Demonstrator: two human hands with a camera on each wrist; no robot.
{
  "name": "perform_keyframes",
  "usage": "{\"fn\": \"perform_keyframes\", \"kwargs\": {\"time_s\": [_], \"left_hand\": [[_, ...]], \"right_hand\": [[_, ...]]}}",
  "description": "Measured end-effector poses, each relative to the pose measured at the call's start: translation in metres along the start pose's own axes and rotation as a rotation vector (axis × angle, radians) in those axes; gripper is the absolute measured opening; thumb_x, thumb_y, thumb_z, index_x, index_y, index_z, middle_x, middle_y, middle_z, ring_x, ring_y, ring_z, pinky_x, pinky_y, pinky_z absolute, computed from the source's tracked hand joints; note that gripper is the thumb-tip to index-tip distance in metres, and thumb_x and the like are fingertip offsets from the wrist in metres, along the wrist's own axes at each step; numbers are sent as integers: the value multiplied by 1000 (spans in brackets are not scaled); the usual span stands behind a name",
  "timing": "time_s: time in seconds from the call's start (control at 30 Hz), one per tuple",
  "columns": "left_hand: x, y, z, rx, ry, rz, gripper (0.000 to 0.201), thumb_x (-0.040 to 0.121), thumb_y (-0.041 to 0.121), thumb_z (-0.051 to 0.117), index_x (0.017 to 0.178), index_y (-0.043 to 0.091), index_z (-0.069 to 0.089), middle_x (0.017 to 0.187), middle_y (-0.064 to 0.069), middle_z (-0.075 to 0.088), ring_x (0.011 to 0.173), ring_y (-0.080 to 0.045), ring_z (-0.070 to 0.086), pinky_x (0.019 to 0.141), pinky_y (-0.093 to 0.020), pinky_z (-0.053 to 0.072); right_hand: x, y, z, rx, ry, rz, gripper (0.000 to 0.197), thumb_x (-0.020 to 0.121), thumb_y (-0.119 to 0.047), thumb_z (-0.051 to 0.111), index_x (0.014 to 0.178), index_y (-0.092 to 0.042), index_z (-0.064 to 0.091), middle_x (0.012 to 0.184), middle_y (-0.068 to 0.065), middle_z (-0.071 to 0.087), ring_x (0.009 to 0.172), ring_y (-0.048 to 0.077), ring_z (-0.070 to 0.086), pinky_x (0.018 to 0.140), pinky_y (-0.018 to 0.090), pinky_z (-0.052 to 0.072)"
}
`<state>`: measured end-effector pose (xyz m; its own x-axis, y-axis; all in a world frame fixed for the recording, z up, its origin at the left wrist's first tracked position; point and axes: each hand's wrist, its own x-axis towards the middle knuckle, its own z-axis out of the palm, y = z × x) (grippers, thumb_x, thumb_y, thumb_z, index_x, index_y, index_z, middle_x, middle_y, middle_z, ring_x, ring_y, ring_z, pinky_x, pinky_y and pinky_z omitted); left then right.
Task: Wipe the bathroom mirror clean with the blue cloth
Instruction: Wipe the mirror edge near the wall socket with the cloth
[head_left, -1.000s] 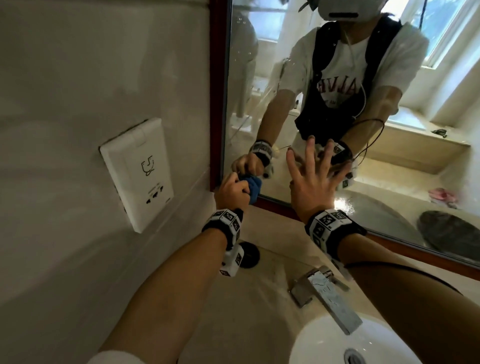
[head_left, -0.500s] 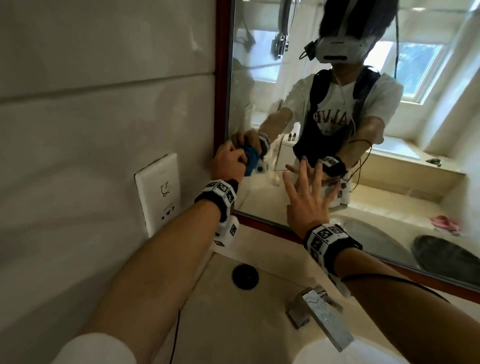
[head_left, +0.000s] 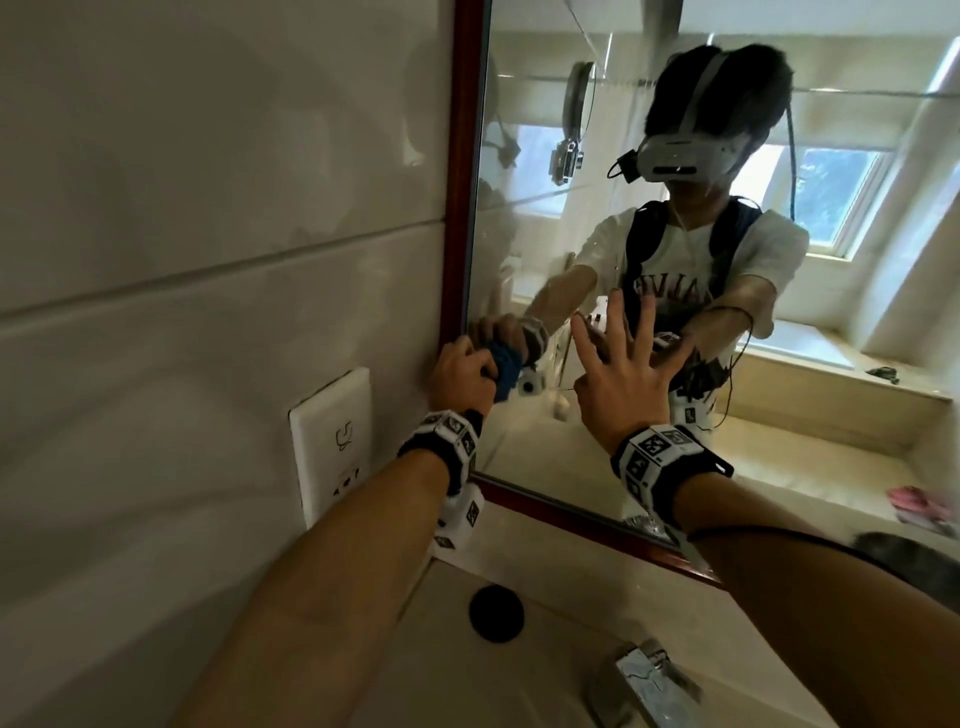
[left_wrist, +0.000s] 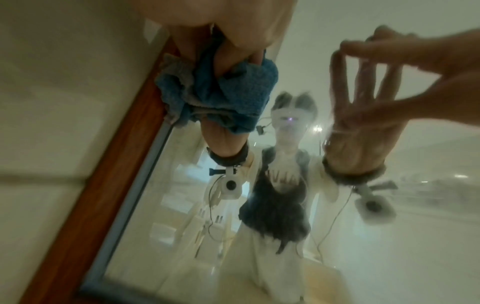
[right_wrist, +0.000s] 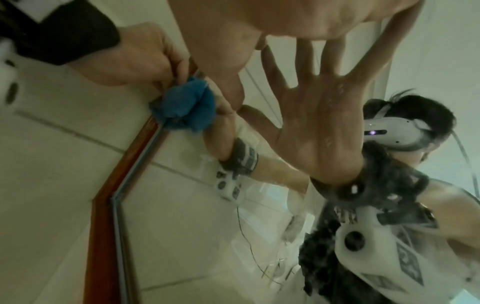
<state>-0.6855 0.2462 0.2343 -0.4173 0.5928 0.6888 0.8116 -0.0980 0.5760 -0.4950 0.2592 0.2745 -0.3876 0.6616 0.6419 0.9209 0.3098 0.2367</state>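
The bathroom mirror (head_left: 857, 364) has a red-brown frame (head_left: 460, 182). My left hand (head_left: 462, 374) grips the bunched blue cloth (head_left: 505, 366) and holds it against the glass at the mirror's left edge, a little above the lower corner. In the left wrist view the cloth (left_wrist: 215, 92) overlaps the frame (left_wrist: 122, 164). My right hand (head_left: 623, 374) is flat on the glass just right of the cloth, fingers straight and spread, holding nothing. The right wrist view shows the cloth (right_wrist: 184, 109) under my left hand (right_wrist: 130, 55), and the glass looks hazy there.
A white wall socket (head_left: 332, 441) sits on the tiled wall left of the mirror. Below are a beige countertop (head_left: 561, 623), a round black disc (head_left: 496, 613) and a chrome faucet (head_left: 649, 680). My reflection fills the mirror's middle.
My left hand has carried the cloth upward along the mirror's left edge from the bottom corner. The right hand has stayed spread on the glass, shifting slightly up. The head view has tilted upward.
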Motion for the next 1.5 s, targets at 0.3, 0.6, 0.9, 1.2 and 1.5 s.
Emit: {"fn": "perform_keyframes", "kwargs": {"time_s": [0.3,0.6,0.9,1.2,1.5], "left_hand": [[-12,-2,-1,40,-88,-62,17,76,-6,56,62,4,59,81,-13,54,80,-29,51,59,-30,30],[65,59,-54,54,23,96,17,77,-5,53,71,7,65,89,-13,56,89,-30,53,58,-35,37],[114,98,-70,-29,137,176,40,80,-8,49,114,10,59,122,-11,55,109,-29,53,88,-39,47],[30,62,-16,8,122,368,12,76,3,55,72,12,62,79,-7,56,69,-26,53,46,-25,37],[-22,38,17,33,1,312,16,63,1,60,61,16,56,69,-4,50,64,-22,49,39,-26,33]], "right_hand": [[-1,0,6,-5,45,-22,86,77,-28,70,150,-27,24,161,15,2,145,44,-8,98,81,10],[-3,8,1,20,11,-22,93,77,-38,72,152,-34,17,162,9,-3,147,38,-12,102,78,7],[20,40,-27,30,145,19,96,75,-50,70,152,-31,16,161,15,1,146,43,-5,101,78,0],[10,36,-12,48,163,30,85,81,-48,66,151,-29,21,162,13,2,147,41,-6,103,78,8],[2,50,-4,26,176,-47,88,83,-52,62,153,-29,14,162,9,4,148,36,0,107,73,7]]}}
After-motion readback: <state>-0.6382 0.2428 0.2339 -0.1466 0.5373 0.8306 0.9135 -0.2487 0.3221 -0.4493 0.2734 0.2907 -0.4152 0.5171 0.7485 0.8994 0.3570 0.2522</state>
